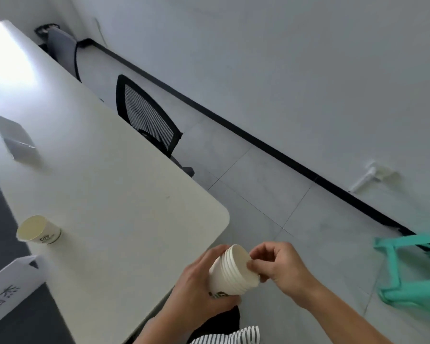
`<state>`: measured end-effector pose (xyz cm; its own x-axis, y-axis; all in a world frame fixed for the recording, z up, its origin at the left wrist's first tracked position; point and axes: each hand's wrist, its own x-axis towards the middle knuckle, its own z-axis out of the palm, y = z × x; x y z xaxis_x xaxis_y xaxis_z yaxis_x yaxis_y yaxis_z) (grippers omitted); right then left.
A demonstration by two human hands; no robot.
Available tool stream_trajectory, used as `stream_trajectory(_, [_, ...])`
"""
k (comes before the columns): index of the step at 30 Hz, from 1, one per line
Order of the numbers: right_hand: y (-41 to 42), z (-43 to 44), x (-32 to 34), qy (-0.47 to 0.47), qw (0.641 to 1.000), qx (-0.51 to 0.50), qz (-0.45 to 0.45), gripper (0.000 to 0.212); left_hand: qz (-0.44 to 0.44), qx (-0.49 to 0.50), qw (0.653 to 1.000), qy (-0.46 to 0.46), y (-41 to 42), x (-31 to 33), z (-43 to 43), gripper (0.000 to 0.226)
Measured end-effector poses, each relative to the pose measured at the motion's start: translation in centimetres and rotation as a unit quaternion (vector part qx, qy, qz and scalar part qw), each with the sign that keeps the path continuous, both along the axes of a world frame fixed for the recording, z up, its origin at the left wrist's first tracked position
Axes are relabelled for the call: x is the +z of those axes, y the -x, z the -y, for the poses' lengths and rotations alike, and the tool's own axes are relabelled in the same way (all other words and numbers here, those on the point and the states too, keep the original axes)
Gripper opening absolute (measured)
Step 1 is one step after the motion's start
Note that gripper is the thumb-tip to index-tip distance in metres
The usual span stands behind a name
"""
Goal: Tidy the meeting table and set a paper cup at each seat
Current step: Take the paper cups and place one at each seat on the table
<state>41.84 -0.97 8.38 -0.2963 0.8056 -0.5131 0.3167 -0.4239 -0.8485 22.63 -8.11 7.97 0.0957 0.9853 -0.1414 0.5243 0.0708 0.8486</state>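
My left hand (196,291) is wrapped around a stack of several nested white paper cups (230,274), held just off the table's rounded near corner. My right hand (276,266) pinches the rim of the top cup in that stack with thumb and fingers. One single paper cup (39,230) with a dark logo stands upright on the white meeting table (114,175), near its left side.
A folded white name card (8,289) stands at the lower left and a closed grey laptop (14,137) lies farther back. Two black mesh chairs (147,120) are pushed in along the table's right edge. A teal stool (415,269) stands on the floor at right.
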Motion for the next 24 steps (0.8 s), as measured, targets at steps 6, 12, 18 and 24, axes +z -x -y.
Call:
stream_trajectory(6, [-3.1, -11.0, 1.2, 0.017, 0.999, -0.036, 0.008, 0.007, -0.004, -0.033, 0.999, 0.002, -2.3, -0.2, -11.7, 0.076])
stream_trajectory(12, [-6.4, -18.7, 3.5, 0.032, 0.987, -0.109, -0.112, 0.018, -0.024, -0.073, 0.997, 0.01, -3.9, 1.4, -23.0, 0.08])
stream_trajectory(18, [-8.1, -25.5, 2.8, -0.049, 0.987, -0.123, -0.096, 0.069, -0.019, -0.083, 0.996, 0.024, -7.5, 1.1, -32.5, 0.079])
stream_trajectory(24, [-13.0, -38.6, 1.6, -0.042, 0.952, -0.257, -0.162, 0.073, -0.059, -0.073, 0.994, 0.047, -10.5, 0.3, -43.6, 0.078])
